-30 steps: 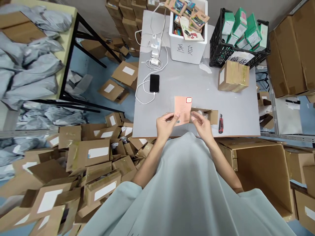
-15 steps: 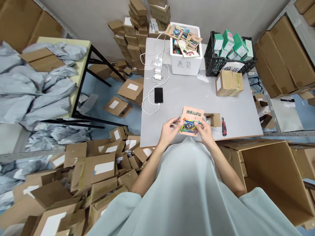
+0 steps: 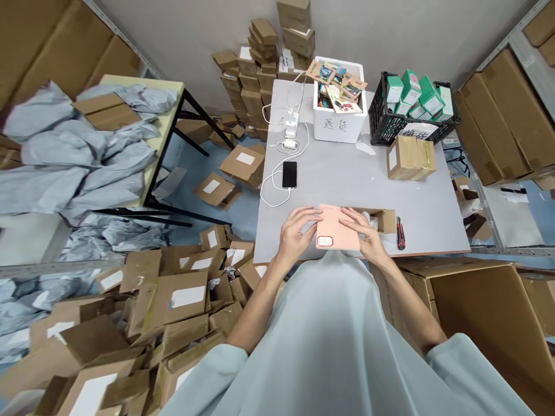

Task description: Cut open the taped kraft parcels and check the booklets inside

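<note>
I'm watching the person hold a pink booklet point(image 3: 337, 224) just below and right of the middle of the frame, above the near edge of the grey table point(image 3: 338, 176). The left hand point(image 3: 299, 231) has it pinched at its left edge, thumb and fingers closed in on that side. The right hand point(image 3: 365, 232) grips the right side, fingers spread over the face that shows; its thumb is hidden, so I can't tell how it bears underneath. A small sticker point(image 3: 325, 241) with a red border sits at the lower left corner of that face. To my eye it would be light, with a thin paper cover, smooth rather than slick, firm enough to stay flat between two hands but apt to bend or crease at the corners if squeezed. I'd take hold by the two side edges, lightly, keeping clear of the sticker. Just right of the right hand lies an open cardboard box point(image 3: 387, 221), partly covered by that hand, and beside it a red-and-black knife point(image 3: 400, 234). A dark phone point(image 3: 289, 174) on a white cable point(image 3: 269, 201) lies above and left of the left hand.
</note>
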Motion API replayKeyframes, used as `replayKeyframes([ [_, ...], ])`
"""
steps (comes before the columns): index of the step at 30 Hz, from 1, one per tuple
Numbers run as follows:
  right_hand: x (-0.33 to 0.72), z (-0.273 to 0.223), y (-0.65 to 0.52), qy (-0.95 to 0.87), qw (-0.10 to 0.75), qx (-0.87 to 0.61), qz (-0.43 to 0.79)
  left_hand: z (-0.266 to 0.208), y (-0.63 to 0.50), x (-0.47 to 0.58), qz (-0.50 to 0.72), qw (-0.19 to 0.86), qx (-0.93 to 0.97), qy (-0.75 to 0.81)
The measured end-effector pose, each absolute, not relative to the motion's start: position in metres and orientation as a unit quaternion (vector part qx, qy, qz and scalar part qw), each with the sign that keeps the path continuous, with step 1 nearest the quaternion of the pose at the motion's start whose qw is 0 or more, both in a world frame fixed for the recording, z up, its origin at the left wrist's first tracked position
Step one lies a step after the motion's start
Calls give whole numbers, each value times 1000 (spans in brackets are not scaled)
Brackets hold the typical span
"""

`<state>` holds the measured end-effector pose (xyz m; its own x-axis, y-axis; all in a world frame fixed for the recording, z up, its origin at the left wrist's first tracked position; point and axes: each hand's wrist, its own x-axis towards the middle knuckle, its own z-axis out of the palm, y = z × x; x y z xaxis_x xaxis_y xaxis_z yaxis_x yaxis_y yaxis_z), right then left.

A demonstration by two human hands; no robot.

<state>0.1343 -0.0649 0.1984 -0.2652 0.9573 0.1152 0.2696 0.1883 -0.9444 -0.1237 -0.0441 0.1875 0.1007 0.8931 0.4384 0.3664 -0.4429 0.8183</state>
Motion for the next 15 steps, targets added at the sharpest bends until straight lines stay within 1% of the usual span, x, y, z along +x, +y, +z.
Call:
replayKeyframes([
  [2, 133, 193, -60, -606, 409, -489, 475, 184, -45, -119, 498, 288, 663, 478],
  [4, 132, 184, -55, -537, 424, -513, 519, 176, -45, -110, 487, 341, 614, 518],
  [7, 132, 169, -52, -447, 434, -515, 588, 161, -45, -96, 450, 499, 491, 555],
  [9, 135, 160, -53, -402, 434, -512, 623, 152, -47, -88, 421, 617, 391, 538],
  [11, 140, 150, -56, -368, 434, -522, 636, 143, -51, -81, 392, 696, 297, 524],
  [12, 143, 145, -58, -353, 427, -532, 640, 139, -53, -78, 380, 720, 263, 518],
  [15, 154, 130, -65, -332, 400, -555, 649, 129, -59, -69, 362, 746, 225, 511],
])
